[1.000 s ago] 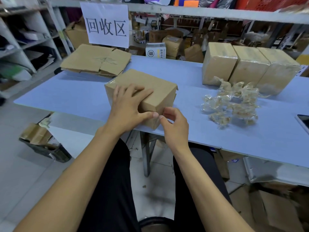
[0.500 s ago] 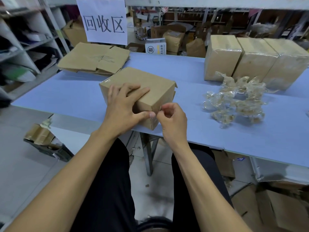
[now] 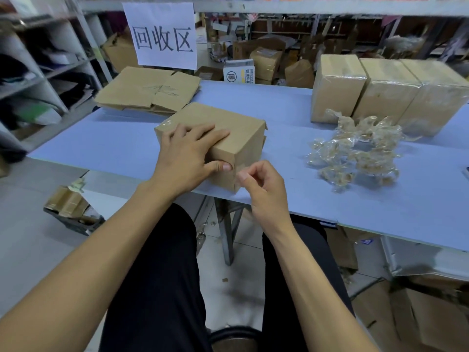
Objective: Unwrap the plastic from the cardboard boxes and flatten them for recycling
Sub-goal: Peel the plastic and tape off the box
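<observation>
Overhead, a paper sign (image 3: pixel 162 36) (shelving behind) faces the blue table (image 3: pixel 101 143).

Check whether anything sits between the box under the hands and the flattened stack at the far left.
Nothing visible does. Bare blue table lies between the box and the flattened cardboard stack; the plastic pile lies off to the right.

Left hand (image 3: pixel 189 152) lies spread, thumb pressing; right hand (image 3: pixel 262 185) pinches with curled fingers.
</observation>
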